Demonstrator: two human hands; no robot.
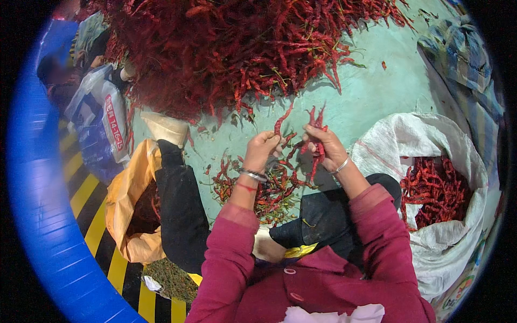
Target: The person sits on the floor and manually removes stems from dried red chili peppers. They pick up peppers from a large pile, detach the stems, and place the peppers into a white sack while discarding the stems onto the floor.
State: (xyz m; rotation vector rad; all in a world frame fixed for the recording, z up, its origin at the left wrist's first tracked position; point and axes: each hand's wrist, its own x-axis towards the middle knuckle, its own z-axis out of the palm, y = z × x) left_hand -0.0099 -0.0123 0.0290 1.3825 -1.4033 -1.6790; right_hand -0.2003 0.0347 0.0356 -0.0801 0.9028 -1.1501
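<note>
My left hand (263, 150) pinches one dried red chili pepper (284, 118) between thumb and fingers, its tip pointing up and away. Close to its right, my right hand (325, 147) grips a small bunch of dried red chilies (318, 155), some sticking up past the thumb and some hanging below the palm. Beneath and between the hands, a small heap of chilies and loose green stems (278, 189) lies on the pale green floor sheet. Beyond them rises a large pile of red chilies (226, 52).
An open white woven sack (379, 141) with chilies stands at right, an orange sack (121, 202) with chilies at left. Another person (60, 76) sits at upper left beside a blue and white bag (99, 125). Plaid fabric (460, 56) lies at upper right, plant debris (171, 278) at lower left.
</note>
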